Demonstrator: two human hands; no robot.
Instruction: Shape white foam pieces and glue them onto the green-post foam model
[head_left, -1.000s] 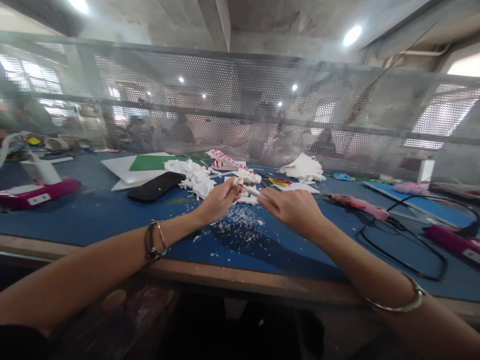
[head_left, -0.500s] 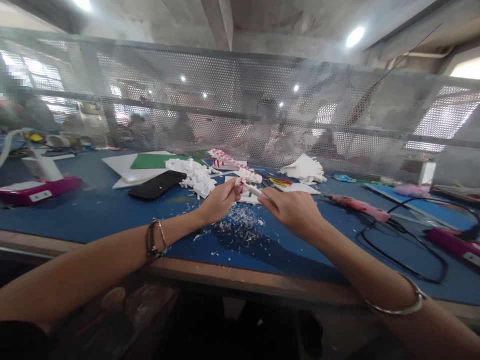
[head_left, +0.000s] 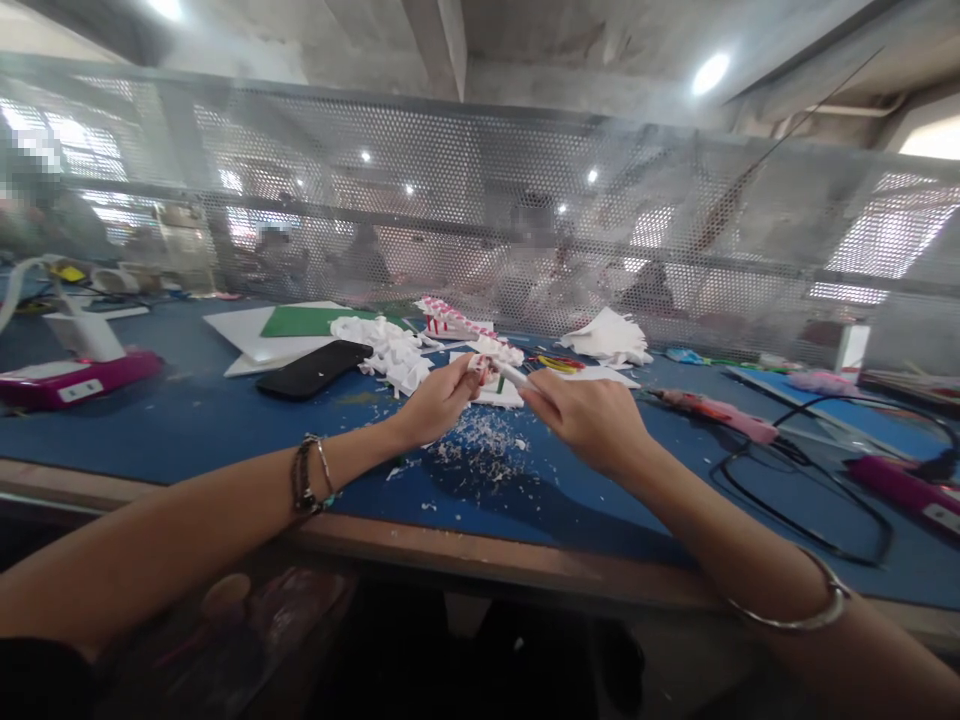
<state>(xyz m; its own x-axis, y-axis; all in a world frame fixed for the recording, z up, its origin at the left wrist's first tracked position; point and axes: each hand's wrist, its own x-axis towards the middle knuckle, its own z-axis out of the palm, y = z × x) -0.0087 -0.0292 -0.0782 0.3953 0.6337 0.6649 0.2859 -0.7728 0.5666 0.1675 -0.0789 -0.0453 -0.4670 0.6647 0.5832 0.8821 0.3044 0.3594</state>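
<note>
Shavings (head_left: 489, 445) litter the blue counter (head_left: 225, 430) below frame centre. At centre, the left hand (head_left: 439, 402) has its grip clamped on a small pale piece (head_left: 481, 366); the right hand (head_left: 591, 415) clamps a white stick (head_left: 514, 376) angled toward it.

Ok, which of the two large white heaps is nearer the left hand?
The loose, jumbled heap, beside the flat black object and just beyond the left hand. The fanned-out heap lies farther off, to the right.
</note>
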